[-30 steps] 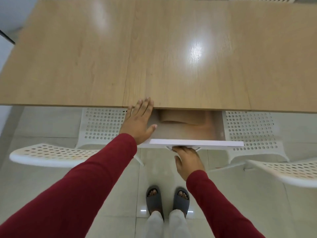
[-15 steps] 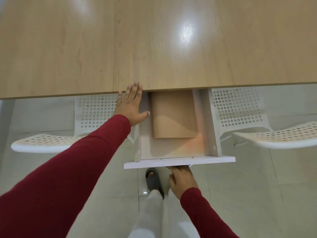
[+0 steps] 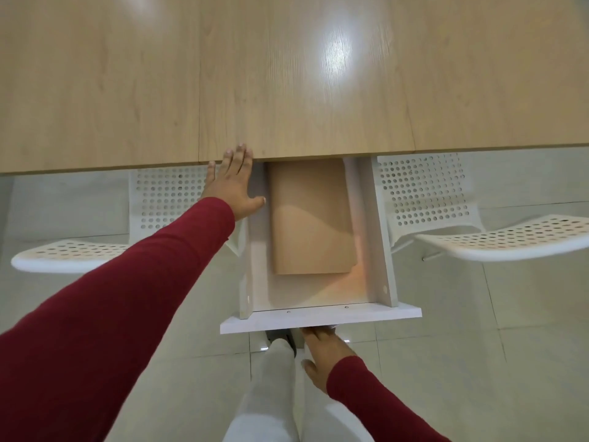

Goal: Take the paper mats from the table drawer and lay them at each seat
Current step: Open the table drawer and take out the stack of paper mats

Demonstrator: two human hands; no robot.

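**Drawer out, mats lying inside**

One table point(image 3: 127, 74) fills the upper part of my view, its wood-grain top bare and glossy, with two seams running across it. I place everything else by that table.

Two white perforated chairs stand tucked under its near edge: the left chair point(image 3: 165, 193) on one side of the drawer, the right chair point(image 3: 424, 189) on the other, their backs curving out toward me over the pale tiled floor point(image 3: 478, 362).

One white drawer point(image 3: 318, 319) sticks out from under the table's near edge, between the two chairs, pulled far toward me. Inside it lies one stack of tan paper mats point(image 3: 310, 218), flat on the drawer floor, its far end hidden under the tabletop. It sits nearer the drawer's left wall, well back from the front panel. I cannot count the sheets in the stack.

My two arms wear red sleeves. My left hand point(image 3: 231, 186) lies flat and spread, fingertips resting on the table's near edge just left of the drawer, thumb reaching over the drawer's left wall; it holds nothing. My right hand point(image 3: 325, 352) is below the drawer's front panel, fingers reaching up underneath it; I cannot tell whether they grip anything there.
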